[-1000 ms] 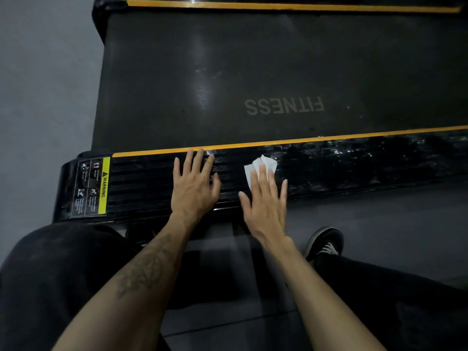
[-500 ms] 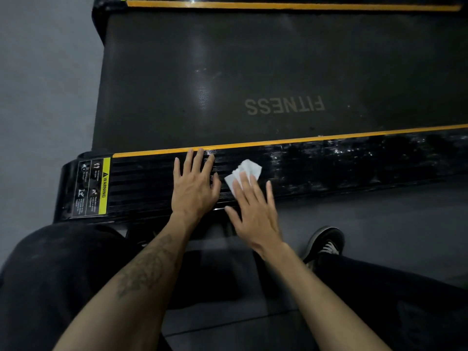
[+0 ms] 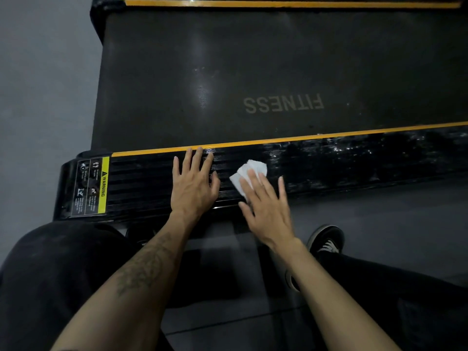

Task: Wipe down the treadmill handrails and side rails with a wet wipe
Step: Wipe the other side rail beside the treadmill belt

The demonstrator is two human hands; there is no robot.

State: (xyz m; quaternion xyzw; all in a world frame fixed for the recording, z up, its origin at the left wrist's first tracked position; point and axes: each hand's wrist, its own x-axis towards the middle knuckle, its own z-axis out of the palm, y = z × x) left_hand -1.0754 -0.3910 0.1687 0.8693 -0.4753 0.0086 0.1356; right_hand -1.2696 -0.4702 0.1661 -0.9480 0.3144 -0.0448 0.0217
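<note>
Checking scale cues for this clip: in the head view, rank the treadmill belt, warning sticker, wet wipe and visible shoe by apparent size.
1. Treadmill belt, by far the largest.
2. Warning sticker.
3. Shoe, close to the sticker and nearer the camera, so unsure.
4. Wet wipe, partly hidden under the right hand.

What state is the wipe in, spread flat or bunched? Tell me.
Bunched. The wet wipe shows crumpled folds under the right hand fingers on the side rail.

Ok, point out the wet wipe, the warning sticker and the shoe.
wet wipe point(image 3: 253, 167): head view, crumpled top beyond the fingertips.
warning sticker point(image 3: 103, 184): head view, yellow strip.
shoe point(image 3: 326, 240): head view, laced upper.
</note>
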